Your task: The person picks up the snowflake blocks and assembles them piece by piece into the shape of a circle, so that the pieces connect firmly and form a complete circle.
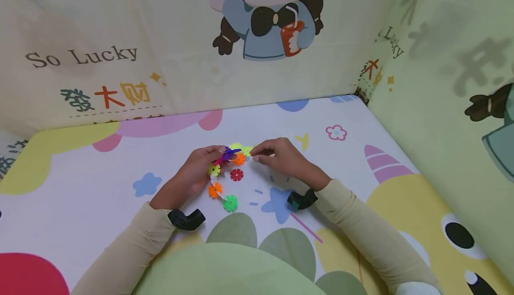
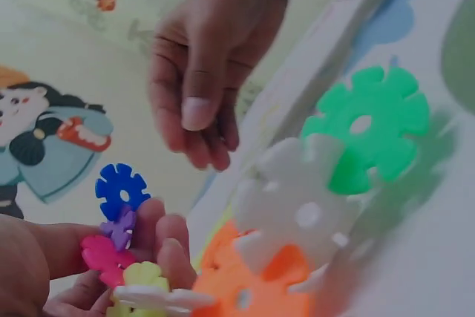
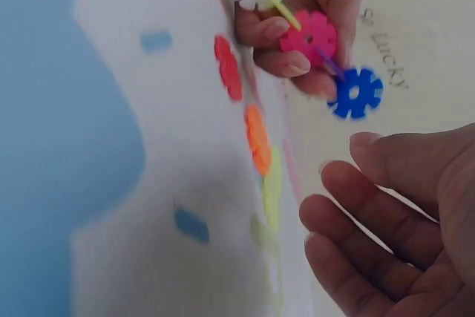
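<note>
My left hand (image 1: 196,169) pinches a chain of interlocked plastic snowflake discs. In the left wrist view the chain runs from a blue disc (image 2: 122,191) through a purple disc (image 2: 119,226), a pink disc (image 2: 107,259), a yellow disc (image 2: 145,275), white and orange ones, to a green disc (image 2: 393,128). The lower part hangs towards the table. Just right of the blue end, my right hand (image 1: 283,159) has loosely bent fingers with nothing between them. Loose on the table near it lie a red disc (image 1: 237,175), an orange disc (image 1: 238,159) and yellow-green discs (image 1: 246,151).
A printed cloth with cartoon shapes covers the table (image 1: 180,134). Behind it rises a fabric wall (image 1: 180,27) with lettering, and another wall (image 1: 433,85) stands on the right. Each wrist wears a black camera band (image 1: 186,219).
</note>
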The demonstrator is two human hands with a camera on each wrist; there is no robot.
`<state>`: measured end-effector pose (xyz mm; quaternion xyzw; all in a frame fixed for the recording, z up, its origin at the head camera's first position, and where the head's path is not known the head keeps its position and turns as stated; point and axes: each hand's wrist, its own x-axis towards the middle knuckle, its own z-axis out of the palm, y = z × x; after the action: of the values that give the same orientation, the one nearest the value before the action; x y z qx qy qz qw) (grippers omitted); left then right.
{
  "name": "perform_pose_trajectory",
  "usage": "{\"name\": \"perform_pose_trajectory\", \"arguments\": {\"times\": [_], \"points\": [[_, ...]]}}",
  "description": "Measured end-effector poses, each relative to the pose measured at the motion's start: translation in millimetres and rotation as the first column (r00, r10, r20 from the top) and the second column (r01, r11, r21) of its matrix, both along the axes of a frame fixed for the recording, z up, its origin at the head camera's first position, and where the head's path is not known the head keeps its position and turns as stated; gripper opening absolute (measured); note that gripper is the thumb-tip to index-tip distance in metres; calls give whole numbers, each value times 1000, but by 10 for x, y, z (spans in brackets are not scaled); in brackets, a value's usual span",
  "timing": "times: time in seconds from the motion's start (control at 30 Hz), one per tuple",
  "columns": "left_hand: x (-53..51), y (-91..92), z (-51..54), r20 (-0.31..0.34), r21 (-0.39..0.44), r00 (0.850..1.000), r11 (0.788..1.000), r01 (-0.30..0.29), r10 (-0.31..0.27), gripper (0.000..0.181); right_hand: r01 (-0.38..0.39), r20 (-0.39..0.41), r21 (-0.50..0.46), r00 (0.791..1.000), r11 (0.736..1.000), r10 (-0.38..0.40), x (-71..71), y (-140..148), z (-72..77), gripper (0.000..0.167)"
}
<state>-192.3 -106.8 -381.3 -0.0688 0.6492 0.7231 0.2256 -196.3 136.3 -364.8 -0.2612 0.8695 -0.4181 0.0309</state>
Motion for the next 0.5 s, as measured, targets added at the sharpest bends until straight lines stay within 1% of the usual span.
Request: {"name": "perform_pose_trajectory", "arguments": {"times": [0.07,0.13,0.23,0.3,0.4,0.5], "points": [[-20,-38,11,9,61,1000,998,-3,3,41,21,11,17,1000,1000,-21,-46,13,-11,16],[-33,-75,23,-9,107,999,994,32,-31,44,43,20,32,999,999,-44,-95,18,-29,17],[-36,-107,48,-42,128,995,988,90,-85,47,65,30,56,997,996,-66,-167,7,-54,20],[-30,-115,58,-53,140,992,983,118,-111,51,74,36,70,996,995,-76,-217,-15,-70,21],[-13,-105,61,-40,177,993,977,118,-112,55,71,53,73,996,995,-75,-284,-66,-81,24],[9,-85,43,-16,263,997,962,79,-77,47,61,78,76,995,995,-67,-341,-117,-107,26]]}}
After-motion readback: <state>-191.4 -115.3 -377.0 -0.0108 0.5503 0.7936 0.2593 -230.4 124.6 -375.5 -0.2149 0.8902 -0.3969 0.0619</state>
